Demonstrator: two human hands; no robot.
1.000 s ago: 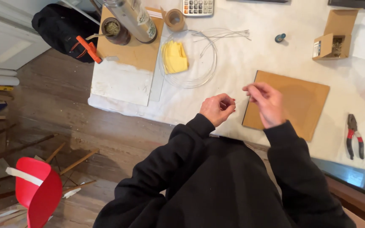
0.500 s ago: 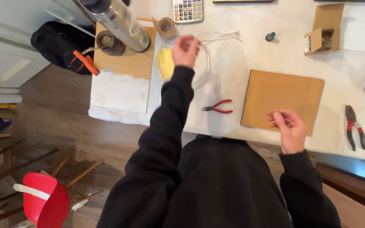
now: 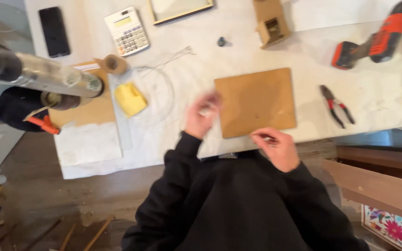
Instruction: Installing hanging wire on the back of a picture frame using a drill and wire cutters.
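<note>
Since the earlier frame, your left hand [image 3: 202,116] has drawn back from the wire coil [image 3: 157,93] to frame centre, blurred, grip indeterminate. Your right hand [image 3: 275,148] pinches at the brown board's [image 3: 256,101] lower edge on the bench [image 3: 201,60].

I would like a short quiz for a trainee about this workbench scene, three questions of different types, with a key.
1. True or false: the right hand rests at the near edge of the brown board.
2. Which tool lies on the table to the right of the brown board?
A. red-handled pliers
B. a hammer
C. a saw
3. Fill in: the orange and black drill lies at the table's far ____ corner.

Key: 1 true; 2 A; 3 right. The left hand is blurred, so nothing is asked about what it holds.
</note>
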